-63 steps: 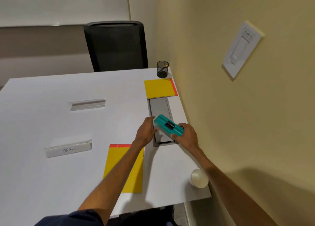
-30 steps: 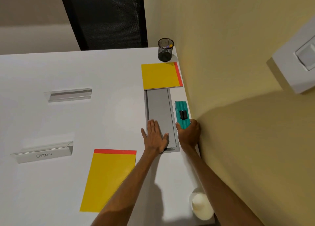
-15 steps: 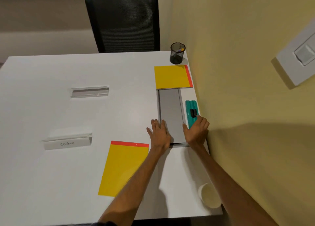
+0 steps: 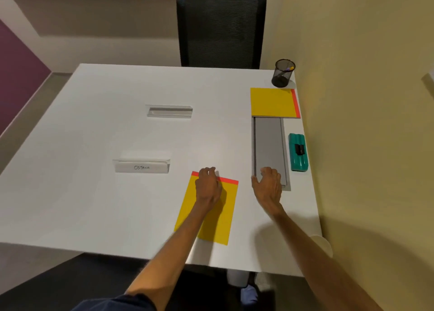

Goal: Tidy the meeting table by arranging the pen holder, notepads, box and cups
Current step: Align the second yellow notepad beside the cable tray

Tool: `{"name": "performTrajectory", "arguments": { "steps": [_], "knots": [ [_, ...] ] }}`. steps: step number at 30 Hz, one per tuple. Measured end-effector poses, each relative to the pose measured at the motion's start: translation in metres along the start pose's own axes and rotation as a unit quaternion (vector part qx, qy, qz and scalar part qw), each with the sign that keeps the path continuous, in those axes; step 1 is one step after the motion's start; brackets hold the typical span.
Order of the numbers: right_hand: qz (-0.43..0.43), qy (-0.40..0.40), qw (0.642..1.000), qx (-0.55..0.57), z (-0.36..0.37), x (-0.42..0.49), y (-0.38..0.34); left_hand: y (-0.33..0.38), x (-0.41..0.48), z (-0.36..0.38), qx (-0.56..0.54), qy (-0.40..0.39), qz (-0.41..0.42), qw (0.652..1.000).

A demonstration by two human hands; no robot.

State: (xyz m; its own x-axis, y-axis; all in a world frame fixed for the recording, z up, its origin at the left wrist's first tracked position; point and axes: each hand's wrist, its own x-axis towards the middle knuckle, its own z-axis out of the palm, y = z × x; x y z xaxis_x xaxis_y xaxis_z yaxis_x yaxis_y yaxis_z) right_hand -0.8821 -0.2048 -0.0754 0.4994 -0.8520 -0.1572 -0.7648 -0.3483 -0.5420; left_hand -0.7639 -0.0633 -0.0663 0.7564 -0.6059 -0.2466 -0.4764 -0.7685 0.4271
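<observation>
Head view is showing one near notepad [image 4: 218, 226], one far notepad [image 4: 272, 103], one pen holder [image 4: 283, 74], one box [image 4: 297, 152] and one cup [image 4: 325, 245]; left hand [image 4: 207, 186] and right hand [image 4: 267, 184] are hovering apart, loosely curled, empty.

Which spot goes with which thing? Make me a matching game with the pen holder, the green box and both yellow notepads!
Things
1. pen holder
2. green box
3. near notepad
4. far notepad

Places
A. partly under the left hand
B. far right corner of the table
C. between the grey panel and the wall
D. at the grey panel's far end

Pairs: 1-B, 2-C, 3-A, 4-D
</observation>
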Motion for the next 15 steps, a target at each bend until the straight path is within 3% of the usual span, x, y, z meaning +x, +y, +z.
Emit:
{"name": "performTrajectory", "arguments": {
  "steps": [5,12,15],
  "knots": [
    [-0.014,-0.083,0.996,0.000,0.020,-0.030,-0.012,-0.043,-0.026,-0.008,0.034,-0.026,-0.052,0.998],
    [0.042,-0.166,0.984,-0.041,0.042,-0.068,-0.025,-0.081,-0.060,-0.010,0.013,-0.068,-0.183,0.981],
    [0.060,-0.183,0.981,-0.033,0.050,-0.081,-0.026,-0.088,-0.069,-0.004,-0.002,-0.094,-0.168,0.981]
  ]
}}
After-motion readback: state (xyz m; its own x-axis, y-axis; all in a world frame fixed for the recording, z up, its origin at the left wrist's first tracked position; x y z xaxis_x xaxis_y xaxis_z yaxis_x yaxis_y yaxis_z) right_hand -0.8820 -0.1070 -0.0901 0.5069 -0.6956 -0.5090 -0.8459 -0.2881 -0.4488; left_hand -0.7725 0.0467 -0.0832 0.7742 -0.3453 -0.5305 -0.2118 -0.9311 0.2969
